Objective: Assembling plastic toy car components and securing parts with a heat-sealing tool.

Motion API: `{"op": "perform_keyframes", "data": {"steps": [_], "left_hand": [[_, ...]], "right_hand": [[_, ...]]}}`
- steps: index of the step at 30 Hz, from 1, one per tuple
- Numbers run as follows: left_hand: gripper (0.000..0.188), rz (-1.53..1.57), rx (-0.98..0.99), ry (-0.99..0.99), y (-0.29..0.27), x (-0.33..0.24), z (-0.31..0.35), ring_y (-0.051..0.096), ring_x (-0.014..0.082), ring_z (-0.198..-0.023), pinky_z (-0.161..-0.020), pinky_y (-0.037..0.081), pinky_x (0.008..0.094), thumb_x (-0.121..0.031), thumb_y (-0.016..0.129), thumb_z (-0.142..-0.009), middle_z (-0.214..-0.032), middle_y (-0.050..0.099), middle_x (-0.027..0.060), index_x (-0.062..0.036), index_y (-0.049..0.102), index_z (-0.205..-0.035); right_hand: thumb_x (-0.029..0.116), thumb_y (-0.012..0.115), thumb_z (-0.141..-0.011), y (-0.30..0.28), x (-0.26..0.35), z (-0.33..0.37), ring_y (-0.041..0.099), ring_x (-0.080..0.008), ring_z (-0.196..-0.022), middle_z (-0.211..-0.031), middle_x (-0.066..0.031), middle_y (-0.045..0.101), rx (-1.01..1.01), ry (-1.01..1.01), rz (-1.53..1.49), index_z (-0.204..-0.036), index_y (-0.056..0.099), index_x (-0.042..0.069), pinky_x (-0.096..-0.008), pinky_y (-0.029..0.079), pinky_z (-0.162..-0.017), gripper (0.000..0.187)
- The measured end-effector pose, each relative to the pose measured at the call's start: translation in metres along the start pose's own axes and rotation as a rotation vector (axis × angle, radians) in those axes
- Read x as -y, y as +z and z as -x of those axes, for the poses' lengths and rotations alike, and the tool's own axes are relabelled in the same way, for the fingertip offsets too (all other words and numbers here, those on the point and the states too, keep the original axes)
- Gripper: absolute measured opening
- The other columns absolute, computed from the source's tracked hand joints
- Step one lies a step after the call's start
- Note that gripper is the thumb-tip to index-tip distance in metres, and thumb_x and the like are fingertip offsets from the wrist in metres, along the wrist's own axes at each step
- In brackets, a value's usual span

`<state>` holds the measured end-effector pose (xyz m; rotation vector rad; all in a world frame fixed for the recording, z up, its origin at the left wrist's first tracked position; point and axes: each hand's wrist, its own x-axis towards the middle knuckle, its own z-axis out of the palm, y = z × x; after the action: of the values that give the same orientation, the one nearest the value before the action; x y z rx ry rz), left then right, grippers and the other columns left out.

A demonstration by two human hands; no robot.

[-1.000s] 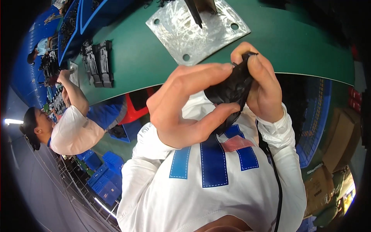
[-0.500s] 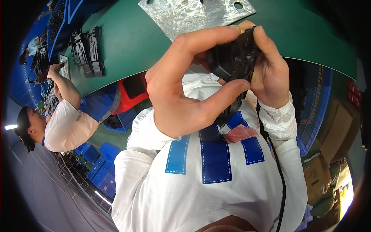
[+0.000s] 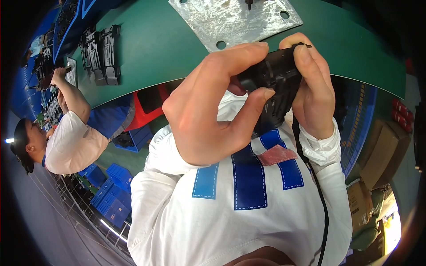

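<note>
A black moulded plastic part [image 3: 277,91], long and ribbed with raised details, is held up between both hands in front of my chest. My left hand [image 3: 208,102] grips its left side, the thumb on the near face and the fingers curled around the far edge. On the other side, my right hand [image 3: 315,84] wraps the part's right edge, its thumb pressed near the upper corner. Just beyond the hands, a scuffed metal plate [image 3: 239,22] with holes lies on the green table [image 3: 146,48]. The fingertips behind the part are partly hidden.
Several black plastic parts [image 3: 102,55] lie in a row on the table at left. A co-worker [image 3: 73,142] works farther left. A red stool [image 3: 148,106] and blue crates [image 3: 111,199] stand below the table; cardboard boxes [image 3: 384,153] are at right.
The black part has turned in my hands and now shows more of its flat, ribbed face. Both hands have shifted slightly, and my left thumb has moved left along the part.
</note>
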<state>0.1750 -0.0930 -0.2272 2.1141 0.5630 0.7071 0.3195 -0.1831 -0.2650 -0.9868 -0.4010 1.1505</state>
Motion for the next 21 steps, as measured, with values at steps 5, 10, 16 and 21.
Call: {"op": "perform_keyframes", "data": {"steps": [5,10,16,21], "left_hand": [[0.047,0.022,-0.051,-0.058,0.003,0.0,0.001,0.063,0.0098,-0.081,-0.067,0.054,0.0196,0.004,0.078,-0.073,-0.115,0.067,0.0149,0.0045,0.059,-0.117],[0.045,-0.144,-0.004,0.052,-0.005,0.011,-0.004,0.063,0.0111,-0.084,-0.067,0.054,0.02,0.005,0.078,-0.072,-0.12,0.064,0.0162,0.003,0.062,-0.113],[0.036,-0.173,-0.039,0.349,-0.007,0.018,-0.004,0.068,0.0237,-0.078,-0.066,0.057,0.0304,0.007,0.085,-0.06,-0.11,0.062,0.0249,0.0011,0.068,-0.091],[0.036,-0.201,-0.014,0.276,-0.014,0.016,-0.003,0.067,0.0304,-0.094,-0.071,0.057,0.0326,0.011,0.082,-0.058,-0.106,0.063,0.0246,0.0012,0.07,-0.09]], "right_hand": [[0.024,0.053,-0.1,0.005,0.0,-0.002,0.053,-0.0011,-0.073,-0.082,0.003,0.06,-0.031,-0.056,0.064,-0.098,0.056,0.005,-0.0171,0.042,-0.065,0.019],[0.021,0.056,-0.099,0.006,0.0,-0.002,0.054,-0.0012,-0.073,-0.083,0.0016,0.062,-0.069,-0.095,0.094,-0.097,0.056,0.004,-0.0174,0.043,-0.064,0.017],[0.022,0.053,-0.098,0.01,0.013,0.001,0.046,-0.0017,-0.075,-0.081,0.0038,0.053,-0.014,-0.059,0.206,-0.095,0.055,0.004,-0.0163,0.037,-0.067,0.019],[0.024,0.053,-0.099,0.01,0.007,-0.003,0.051,-0.0003,-0.069,-0.078,0.0027,0.057,0.008,-0.05,0.164,-0.092,0.055,0.005,-0.0164,0.041,-0.061,0.02]]}}
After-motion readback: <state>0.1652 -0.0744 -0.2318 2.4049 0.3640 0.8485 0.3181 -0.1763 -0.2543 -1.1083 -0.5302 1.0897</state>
